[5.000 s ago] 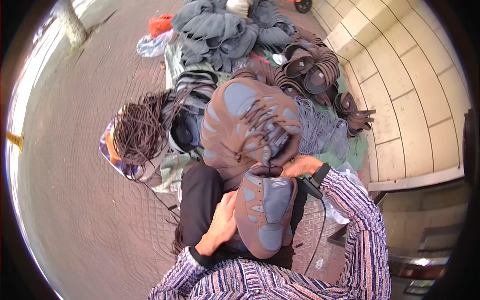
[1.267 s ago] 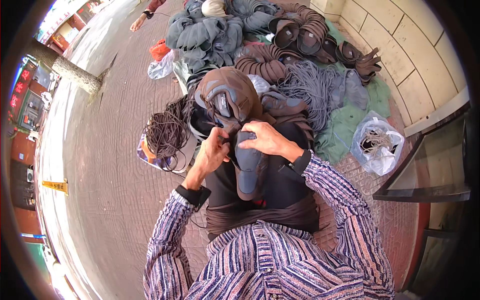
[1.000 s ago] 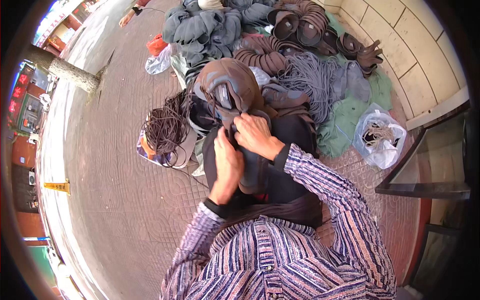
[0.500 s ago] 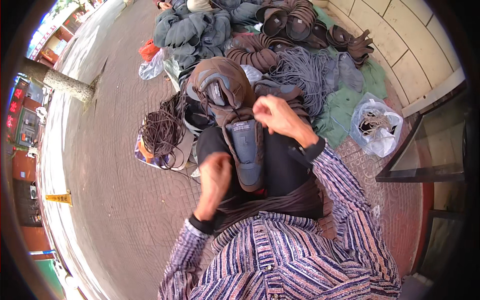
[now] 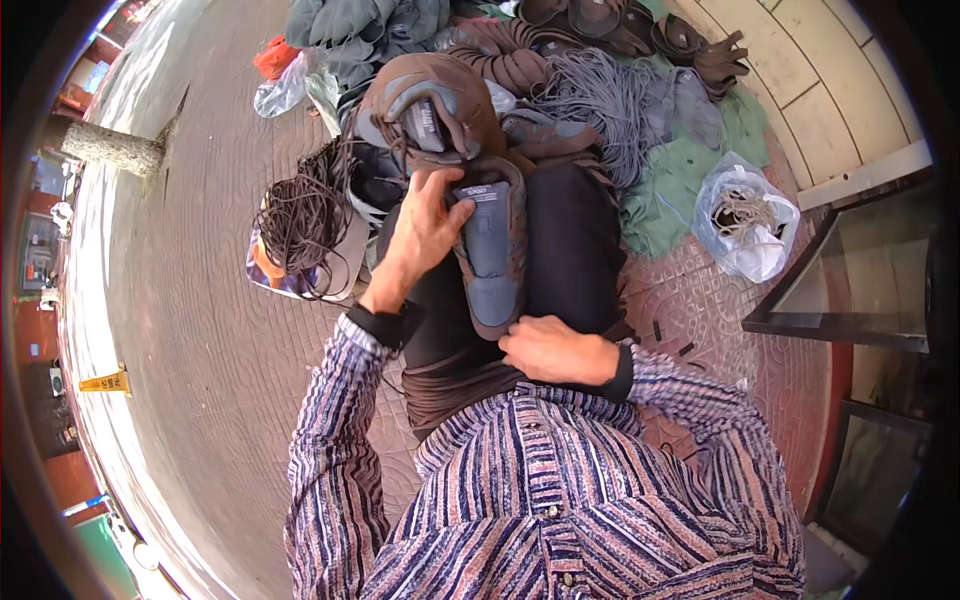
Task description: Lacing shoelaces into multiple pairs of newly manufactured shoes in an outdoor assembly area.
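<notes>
shoe upper (image 5: 490,235): brown and blue, lying lengthwise in the middle of the lap (image 5: 570,230), toe toward the wearer.
left hand (image 5: 425,225): holding the shoe upper's left edge near the opening, thumb over the tongue.
right hand (image 5: 555,350): fingers curled at the toe; cannot tell whether they grip it.
lap's far edge: a stack of more brown uppers (image 5: 470,90).
green cloth (image 5: 680,195): grey cords (image 5: 600,100) toward its far-left side.
</notes>
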`<action>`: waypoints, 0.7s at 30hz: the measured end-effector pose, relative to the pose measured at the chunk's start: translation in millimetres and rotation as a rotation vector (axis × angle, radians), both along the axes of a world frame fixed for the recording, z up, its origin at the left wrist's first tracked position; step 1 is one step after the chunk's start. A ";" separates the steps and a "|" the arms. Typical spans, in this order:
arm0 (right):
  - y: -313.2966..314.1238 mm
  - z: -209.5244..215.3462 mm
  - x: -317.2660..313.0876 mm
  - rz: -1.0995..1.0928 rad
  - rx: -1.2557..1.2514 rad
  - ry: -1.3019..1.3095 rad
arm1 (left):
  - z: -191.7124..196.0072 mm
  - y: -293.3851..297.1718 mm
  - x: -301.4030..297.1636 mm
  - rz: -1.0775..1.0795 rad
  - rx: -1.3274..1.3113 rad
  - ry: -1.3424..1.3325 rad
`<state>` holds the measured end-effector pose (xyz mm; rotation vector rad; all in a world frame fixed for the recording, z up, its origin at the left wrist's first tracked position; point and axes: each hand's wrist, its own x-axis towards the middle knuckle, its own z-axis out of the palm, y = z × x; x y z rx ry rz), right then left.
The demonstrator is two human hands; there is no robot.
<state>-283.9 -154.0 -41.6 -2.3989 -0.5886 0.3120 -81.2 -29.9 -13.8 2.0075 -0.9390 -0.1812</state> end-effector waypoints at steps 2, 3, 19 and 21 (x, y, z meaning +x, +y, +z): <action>1.2 -1.1 -7.2 0.002 0.011 -0.057 | -0.3 9.6 -18.9 0.158 -0.060 -0.007; -1.5 -1.3 -10.7 -0.009 0.011 -0.058 | 7.9 20.1 -33.6 0.021 -0.042 -0.198; -81.4 183.8 41.4 -0.031 0.597 0.338 | 173.9 95.2 -65.2 -0.017 0.004 0.650; -123.5 177.1 20.9 -0.024 0.505 0.371 | 173.3 165.0 -37.6 0.203 -0.272 0.528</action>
